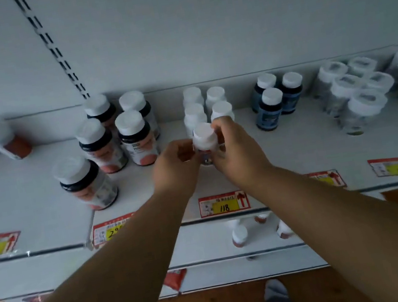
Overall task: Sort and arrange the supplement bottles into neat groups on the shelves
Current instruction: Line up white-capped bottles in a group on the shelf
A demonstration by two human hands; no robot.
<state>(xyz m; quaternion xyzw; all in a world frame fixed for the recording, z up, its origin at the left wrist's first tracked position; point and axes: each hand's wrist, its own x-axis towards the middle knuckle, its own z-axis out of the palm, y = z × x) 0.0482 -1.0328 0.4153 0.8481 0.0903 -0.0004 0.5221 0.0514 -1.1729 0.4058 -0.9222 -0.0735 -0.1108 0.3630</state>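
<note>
Head view: both hands (pixel 209 154) clamped on white bottle (pixel 204 138), bare shelf (pixel 42 205) toward front edge.

White shelf (pixel 28 202), grouped supplement bottles (pixel 134 138), perhaps 5 clusters

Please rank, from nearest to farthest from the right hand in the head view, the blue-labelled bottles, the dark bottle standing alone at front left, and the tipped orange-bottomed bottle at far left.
1. Blue-labelled bottles, just right of the right hand.
2. Lone dark bottle, front left, beyond the left hand.
3. Tipped orange-bottomed bottle, far left by the back panel.
</note>
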